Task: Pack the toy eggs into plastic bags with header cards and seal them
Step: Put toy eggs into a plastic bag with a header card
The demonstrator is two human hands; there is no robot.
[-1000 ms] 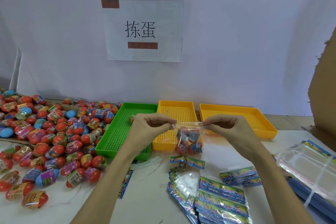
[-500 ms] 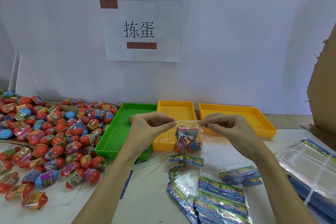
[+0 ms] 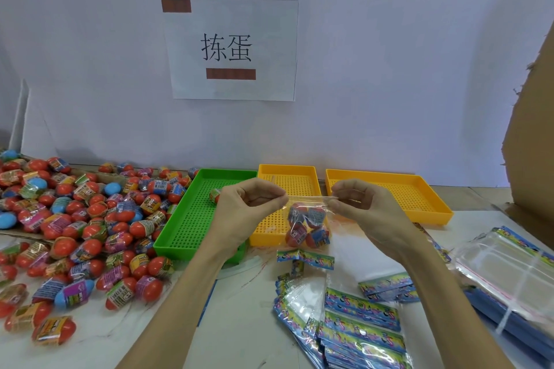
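A clear plastic bag with several red toy eggs inside hangs in the air above the near edge of the middle yellow tray. My left hand pinches the bag's top left corner. My right hand pinches the top right corner, and the bag's mouth is stretched flat between them. A big heap of wrapped red and blue toy eggs covers the table at the left. Colourful header cards lie in a pile at the front, with one folded card just below the bag.
A green perforated tray holds one egg. Two yellow trays stand beside it to the right. A stack of clear bags lies at the far right. Brown cardboard stands at the right edge.
Both hands hold the bag's top as before. The gap between my fingertips along the bag's mouth has narrowed a little.
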